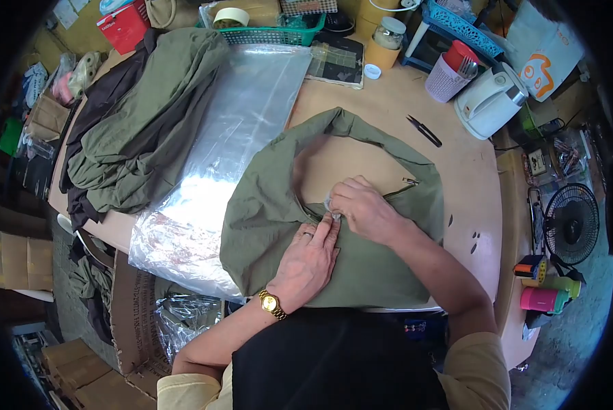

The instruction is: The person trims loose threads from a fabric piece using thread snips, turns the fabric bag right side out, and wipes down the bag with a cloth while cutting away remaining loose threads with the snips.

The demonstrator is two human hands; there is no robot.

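An olive-green zippered garment lies on the table in front of me, its opening forming a loop with bare tabletop inside. My left hand, with a gold watch at the wrist, rests on the fabric, fingers stretched out and pressing near the opening's lower edge. Just beyond those fingertips, my right hand is closed in a pinch on a small whitish cloth, pressed against the same edge. Most of that cloth is hidden by my fingers. A metal zipper pull sits along the opening's right side.
Green and dark garments are heaped at the left beside clear plastic sheets. Thread snips lie to the upper right. Farther back are a white kettle, a lilac cup and a green basket. A fan stands right.
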